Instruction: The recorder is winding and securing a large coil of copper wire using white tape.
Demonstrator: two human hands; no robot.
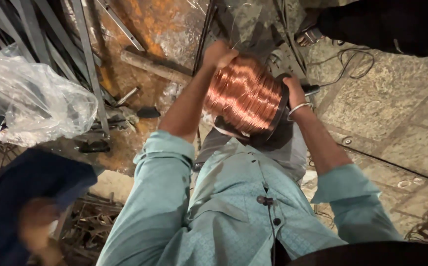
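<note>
The large spool of shiny copper wire [246, 93] sits between both hands, axis running left to right: left hand [219, 53] fisted at its far rim, right hand [295, 91] clasping the black flange

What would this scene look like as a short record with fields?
Held thing: large spool of shiny copper wire with dark flanges
Left hand: closed on the spool's far top edge
Right hand: on the spool's right flange, silver bangle at the wrist
Clothing: pale teal shirt
Left of scene: crumpled clear plastic bag, grey metal strips
Ground: rusty metal sheet, stone paving
</note>
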